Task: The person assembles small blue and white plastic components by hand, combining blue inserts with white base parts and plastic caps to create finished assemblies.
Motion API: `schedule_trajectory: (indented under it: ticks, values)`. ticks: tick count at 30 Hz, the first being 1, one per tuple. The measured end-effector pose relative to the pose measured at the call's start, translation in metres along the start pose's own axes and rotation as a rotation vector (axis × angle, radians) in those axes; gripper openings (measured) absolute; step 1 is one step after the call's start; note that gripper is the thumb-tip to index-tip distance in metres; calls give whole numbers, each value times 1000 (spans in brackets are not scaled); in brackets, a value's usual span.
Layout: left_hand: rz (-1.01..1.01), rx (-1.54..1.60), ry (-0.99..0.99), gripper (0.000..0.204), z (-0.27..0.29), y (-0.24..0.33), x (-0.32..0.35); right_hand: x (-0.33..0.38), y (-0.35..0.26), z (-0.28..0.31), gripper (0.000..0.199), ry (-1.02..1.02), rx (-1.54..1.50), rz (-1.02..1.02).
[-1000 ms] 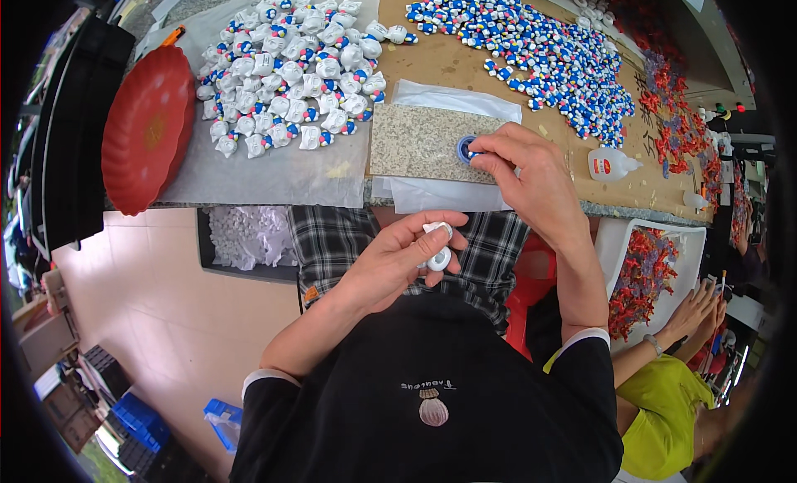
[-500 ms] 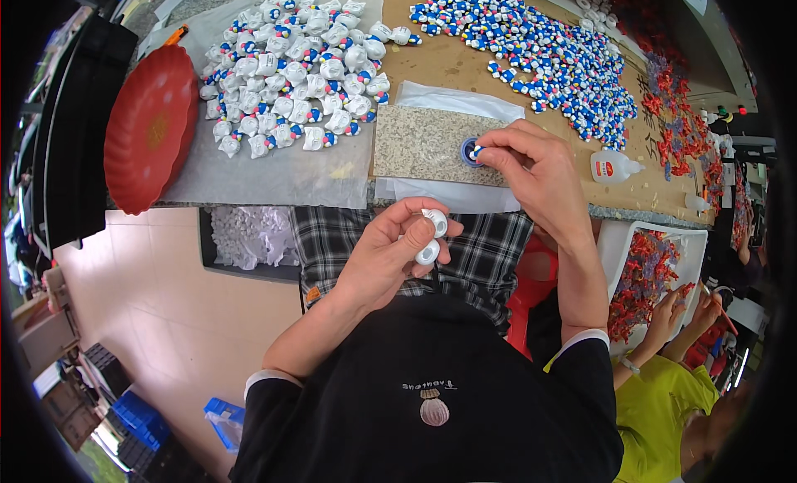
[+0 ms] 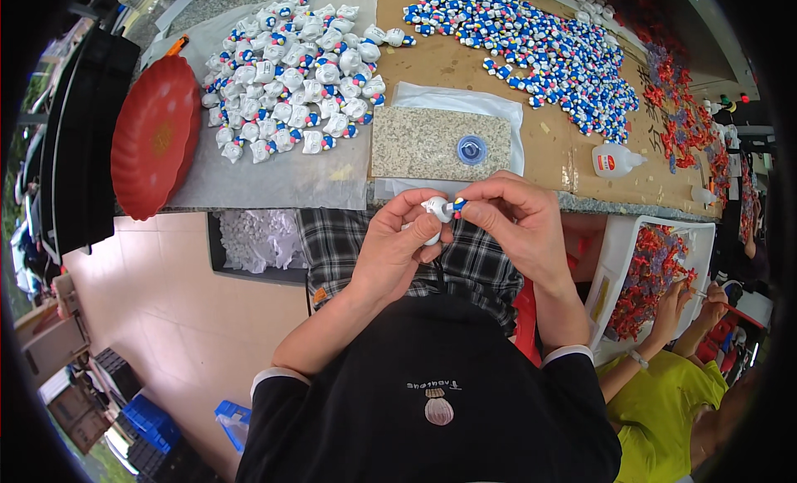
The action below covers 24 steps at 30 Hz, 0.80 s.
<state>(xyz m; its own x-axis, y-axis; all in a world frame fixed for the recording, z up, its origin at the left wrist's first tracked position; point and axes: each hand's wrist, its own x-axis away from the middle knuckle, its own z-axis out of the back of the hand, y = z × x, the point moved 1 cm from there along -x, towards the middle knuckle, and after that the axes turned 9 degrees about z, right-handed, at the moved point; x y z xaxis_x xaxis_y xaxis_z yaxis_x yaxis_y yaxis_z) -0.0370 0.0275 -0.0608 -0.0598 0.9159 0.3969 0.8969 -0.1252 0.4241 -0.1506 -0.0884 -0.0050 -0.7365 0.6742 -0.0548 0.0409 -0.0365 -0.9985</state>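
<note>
Tan board and grey plastic sheeting cover the workbench (image 3: 498, 68), and it is crowded from end to end. Far left, a red tray (image 3: 156, 134) leans at the bench edge. Next to it sits a heap of white figurines (image 3: 290, 76) with blue and red trim, all on the grey sheet. Moving right, a speckled stone slab (image 3: 415, 142) lies flat with a small blue cap (image 3: 471, 149) resting on it. Beyond that spreads a wide scatter of small blue pieces (image 3: 540, 47), then a little glue bottle (image 3: 613, 160) lying on its side, then red pieces toward the far right.

Down in front of the bench edge, over the checked lap, both hands meet. The left hand (image 3: 398, 250) has its fingers curled around a white figurine (image 3: 433, 215), holding it up between thumb and fingers. The right hand (image 3: 519, 221) pinches a tiny blue piece (image 3: 457, 205) between thumb and forefinger, tip pointing left, straight at the figurine. The two parts are touching or all but touching; the exact join is too small to tell. The blue piece lies just right of the figurine, so the right hand is the one closing the gap.

Lower right, another person in a yellow top works over a white bin (image 3: 618, 259) of red pieces.
</note>
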Motion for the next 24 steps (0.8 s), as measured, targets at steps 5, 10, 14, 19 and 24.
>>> schedule_trajectory:
  ticks: [5,10,14,19,24]
  values:
    - [-115,-185,19,25,-3,0,-1,5,0,-6,9,-34,271,110]
    - [-160,-290,67,28,-9,4,1,12,10,-9,8,40,216,205]
    - [-131,-497,88,26,-11,20,0,7,8,-5,11,21,87,130]
    - [-258,-842,231,24,-30,67,-10,-29,-3,12,14,5,42,114]
    - [-843,-1346,700,29,-21,153,-33,-92,6,59,15,159,729,291]
